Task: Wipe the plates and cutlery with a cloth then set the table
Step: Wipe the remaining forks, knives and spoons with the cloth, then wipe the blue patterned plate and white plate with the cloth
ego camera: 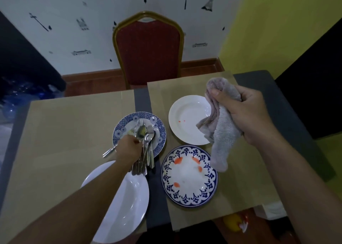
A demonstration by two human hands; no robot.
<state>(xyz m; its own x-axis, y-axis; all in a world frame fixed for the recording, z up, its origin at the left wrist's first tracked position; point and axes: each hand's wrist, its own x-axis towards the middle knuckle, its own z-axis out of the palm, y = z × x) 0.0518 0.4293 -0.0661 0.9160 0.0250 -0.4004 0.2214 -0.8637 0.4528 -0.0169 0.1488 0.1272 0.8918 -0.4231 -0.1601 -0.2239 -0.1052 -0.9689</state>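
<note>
The cutlery (143, 149) lies bunched on a blue-patterned plate (161, 132), gripped by the left hand (128, 149). The right hand (246, 112) clutches a grey cloth (220, 130) above a white plate (185, 121); another patterned plate (188, 177) sits nearer, stained orange.

A dimly lit room. A red padded chair (148, 52) with a gold frame stands at the far edge of a dark grey table (141, 99). Behind it, a white wall (64, 12) printed with small black landmarks meets a yellow-green wall (277, 30) on the right, above a reddish-brown skirting board (199, 65).
</note>
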